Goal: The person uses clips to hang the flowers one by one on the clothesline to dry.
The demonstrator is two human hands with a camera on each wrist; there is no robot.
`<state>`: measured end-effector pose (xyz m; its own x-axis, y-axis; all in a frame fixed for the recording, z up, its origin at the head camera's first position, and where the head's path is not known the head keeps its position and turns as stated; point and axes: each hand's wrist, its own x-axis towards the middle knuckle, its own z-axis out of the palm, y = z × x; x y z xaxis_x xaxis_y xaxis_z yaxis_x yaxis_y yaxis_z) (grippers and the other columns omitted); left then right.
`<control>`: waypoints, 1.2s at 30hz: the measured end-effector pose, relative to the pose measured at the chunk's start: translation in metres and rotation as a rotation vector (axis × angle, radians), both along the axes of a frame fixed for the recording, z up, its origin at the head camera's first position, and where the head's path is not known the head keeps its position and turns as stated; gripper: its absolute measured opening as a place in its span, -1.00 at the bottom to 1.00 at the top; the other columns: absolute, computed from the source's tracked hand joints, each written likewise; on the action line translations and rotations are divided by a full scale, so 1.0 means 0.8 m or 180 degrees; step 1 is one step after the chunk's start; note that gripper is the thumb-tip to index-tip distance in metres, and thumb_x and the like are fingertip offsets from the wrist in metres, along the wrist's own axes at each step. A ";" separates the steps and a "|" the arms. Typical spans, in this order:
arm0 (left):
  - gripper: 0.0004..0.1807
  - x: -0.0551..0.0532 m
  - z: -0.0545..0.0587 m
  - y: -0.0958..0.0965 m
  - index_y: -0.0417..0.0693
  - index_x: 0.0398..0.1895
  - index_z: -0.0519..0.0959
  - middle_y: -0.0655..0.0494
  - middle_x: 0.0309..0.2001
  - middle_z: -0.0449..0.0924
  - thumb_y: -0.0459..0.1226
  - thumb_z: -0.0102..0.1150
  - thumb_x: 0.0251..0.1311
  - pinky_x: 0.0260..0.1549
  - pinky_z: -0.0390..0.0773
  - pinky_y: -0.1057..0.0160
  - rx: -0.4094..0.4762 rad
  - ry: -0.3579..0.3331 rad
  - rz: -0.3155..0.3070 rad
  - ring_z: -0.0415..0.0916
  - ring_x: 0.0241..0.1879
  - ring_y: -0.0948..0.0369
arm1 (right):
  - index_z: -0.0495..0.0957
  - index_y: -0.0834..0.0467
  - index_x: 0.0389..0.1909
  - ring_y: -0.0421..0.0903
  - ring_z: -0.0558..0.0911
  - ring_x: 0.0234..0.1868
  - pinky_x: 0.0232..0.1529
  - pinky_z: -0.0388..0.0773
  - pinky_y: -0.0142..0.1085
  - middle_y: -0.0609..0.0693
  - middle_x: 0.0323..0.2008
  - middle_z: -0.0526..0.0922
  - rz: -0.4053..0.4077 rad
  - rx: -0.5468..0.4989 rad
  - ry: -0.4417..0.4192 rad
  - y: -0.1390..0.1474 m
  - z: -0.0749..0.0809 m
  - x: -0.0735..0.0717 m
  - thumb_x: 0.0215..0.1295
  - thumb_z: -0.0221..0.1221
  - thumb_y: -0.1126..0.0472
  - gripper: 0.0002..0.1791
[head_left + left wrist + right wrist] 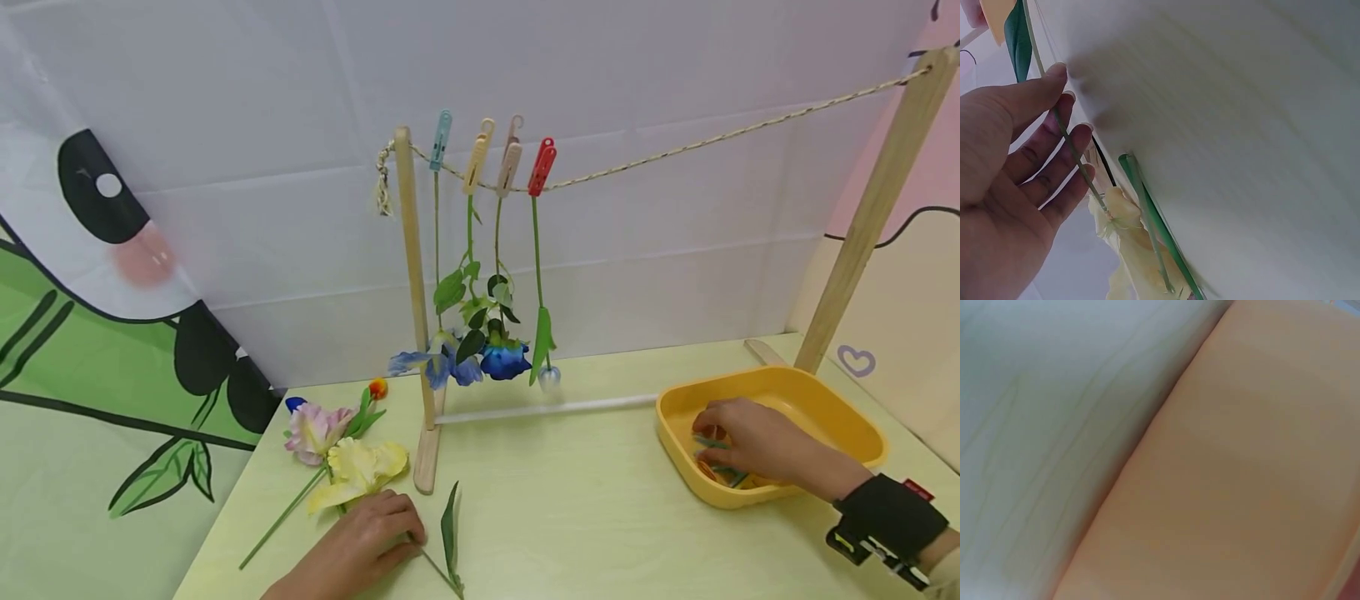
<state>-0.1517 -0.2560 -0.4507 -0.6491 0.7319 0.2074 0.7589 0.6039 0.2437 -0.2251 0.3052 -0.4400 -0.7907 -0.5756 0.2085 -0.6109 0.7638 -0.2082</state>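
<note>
My left hand [367, 542] pinches the thin green stem of a yellow artificial flower [363, 467], thumb against fingers. In the left wrist view the stem [1072, 150] crosses the fingers down to the bloom, and a long leaf [1017, 40] stands beyond the thumb. Inside a yellow plastic basin [678, 467], my right hand [757, 442] has its fingers and thumb around a teal clothespin [708, 442]. Several other clothespins [723, 475] lie beneath it, partly hidden. The right wrist view holds only the basin's outer wall [1229, 462] and the tabletop.
A rope [720, 136] runs between two wooden posts [411, 250]. On it, clothespins hold several upside-down flowers, including a blue rose [505, 360]. A pink flower [315, 433] and an orange tulip [378, 388] lie at the table's left. A white rod [585, 407] joins the posts low down.
</note>
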 end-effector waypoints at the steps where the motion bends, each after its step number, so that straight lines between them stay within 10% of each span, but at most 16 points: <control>1: -0.83 0.000 0.000 0.001 0.25 -0.26 0.66 0.50 -0.23 0.52 -0.26 0.45 0.23 -0.21 0.57 0.35 0.0010 0.0001 -0.0018 0.47 -0.23 0.45 | 0.70 0.06 -0.26 -0.29 0.55 -0.38 -0.37 0.59 -0.35 -0.26 -0.37 0.61 -0.0021 0.0002 0.0011 0.000 -0.001 0.000 0.08 0.55 0.07 -0.72; 22: -0.81 -0.001 0.014 0.019 0.20 -0.19 0.68 0.42 -0.20 0.51 -0.31 0.44 0.24 -0.20 0.54 0.53 0.0106 0.0434 -0.0116 0.43 -0.25 0.46 | 0.67 0.17 -0.25 -0.30 0.54 -0.45 -0.44 0.58 -0.33 -0.20 -0.43 0.62 -0.0279 -0.0338 0.0492 -0.009 0.009 0.004 0.11 0.50 0.24 -0.76; 36: -0.72 0.001 0.043 0.040 0.13 -0.05 0.74 0.32 -0.17 0.56 -0.38 0.42 0.22 -0.18 0.63 0.46 -0.0019 0.0205 0.0047 0.47 -0.26 0.42 | 0.65 0.24 -0.11 -0.13 0.71 -0.34 -0.33 0.72 -0.18 -0.04 -0.26 0.72 -0.0239 -0.0828 0.0812 -0.016 0.024 0.004 0.08 0.51 0.36 -0.65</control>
